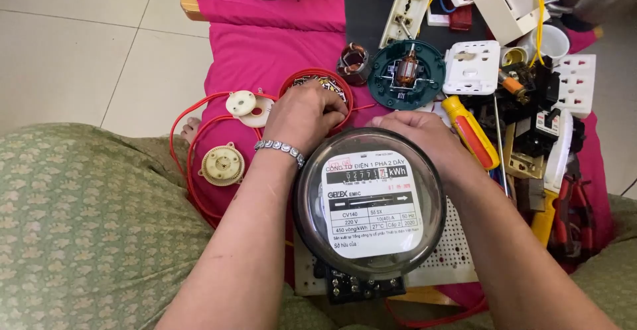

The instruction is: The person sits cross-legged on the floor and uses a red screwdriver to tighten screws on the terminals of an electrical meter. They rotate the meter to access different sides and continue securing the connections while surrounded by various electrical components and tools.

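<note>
While both hands reach past it toward the middle of the frame, a round electricity meter (369, 204) with a clear domed cover and a white label face sits low in the centre, resting on a white perforated board (458, 253) with a black terminal block (361, 285) at its lower edge. The left hand (304, 114), wearing a silver bracelet (280, 149) at the wrist, lies just above and left of the meter, its fingers curled down into a red round tray (320, 84) of small metal parts; its grip is narrow, fingertips bunched in the tray, though whether they pinch anything cannot be told. The right hand (424, 134) rests on the upper right rim of the meter, fingers bent over the dome's edge, a loose hold on the cover.

At left centre, two cream round plastic discs (222, 164) lie on a bright pink cloth (265, 44), ringed by loops of red wire (189, 164). Above the hands sits a dark green round housing (388, 91) with a copper-wound motor part at its middle, and just left of it a small copper coil (353, 61). A screwdriver with a yellow and red handle (470, 131) lies just right of the right hand. Further right and toward the upper right, white socket plates (471, 68) and a white power strip (576, 84) crowd together with dark electrical parts, and red-handled pliers (574, 217) lie at the right edge. Green patterned fabric (86, 224) fills the lower left, with pale floor tiles (86, 44) in the upper left.
</note>
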